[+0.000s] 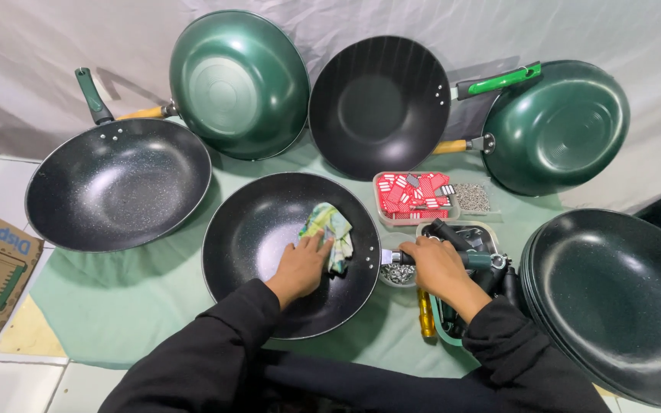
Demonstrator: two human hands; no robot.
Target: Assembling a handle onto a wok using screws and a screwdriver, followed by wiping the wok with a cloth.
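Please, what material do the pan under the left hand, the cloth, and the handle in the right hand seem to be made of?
Pan: probably metal, dark speckled non-stick coating with dull sheen. Cloth: soft crumpled printed fabric, under the left hand. Handle: likely dark green plastic with a metal collar, gripped by the right hand.

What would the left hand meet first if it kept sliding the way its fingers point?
The left hand already presses the crumpled cloth; beyond that, probably the pan's rim, then the tray of red pieces, though depth is uncertain.
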